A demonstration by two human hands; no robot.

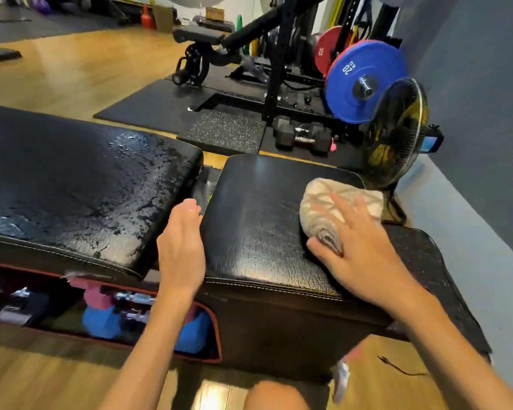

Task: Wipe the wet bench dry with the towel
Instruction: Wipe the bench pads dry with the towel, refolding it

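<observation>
- Your right hand (359, 247) lies flat on the bunched towel (335, 208), fingers spread, thumb along its near edge — a pressing grip, no pinch.
- Towel sits at the right end of the small pad (258, 208), which looks mostly dry.
- Left hand (182, 247): relaxed, holding nothing, at the gap between pads.
- Beaded water covers the long pad (71, 184) — left of the towel, its long axis running leftward. Likely next sweep: leftward across the gap.
</observation>
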